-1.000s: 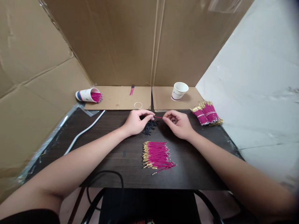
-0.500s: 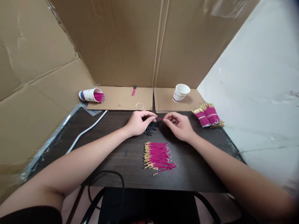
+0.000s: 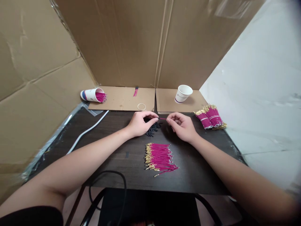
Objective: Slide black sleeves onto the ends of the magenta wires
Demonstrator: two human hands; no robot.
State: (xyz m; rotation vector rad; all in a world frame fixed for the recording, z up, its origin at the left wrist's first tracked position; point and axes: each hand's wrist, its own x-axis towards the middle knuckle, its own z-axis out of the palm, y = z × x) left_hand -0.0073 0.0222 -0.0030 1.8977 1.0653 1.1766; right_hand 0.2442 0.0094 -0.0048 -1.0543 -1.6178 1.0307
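Observation:
My left hand (image 3: 140, 123) and my right hand (image 3: 181, 125) meet over the far middle of the dark table (image 3: 113, 163), both pinching fingers closed. A single thin magenta wire (image 3: 162, 118) runs between their fingertips. Whether the left fingers also pinch a small black piece, I cannot tell. Just below the fingertips lies a small heap of short black tubes (image 3: 152, 128). Nearer to me a loose pile of magenta wires with gold tips (image 3: 158, 156) rests on the table.
Bundled magenta wires (image 3: 210, 116) lie at the right edge. An upright paper cup (image 3: 183, 93) and a tipped cup holding wires (image 3: 93, 95) sit on cardboard (image 3: 122, 99), with a white ring (image 3: 141, 106). A white cable (image 3: 87, 132) crosses the left; a black cable (image 3: 113, 175) loops in front.
Both hands stay pinched on the wire; the gap between the fingertips has narrowed slightly. The view has shifted a little.

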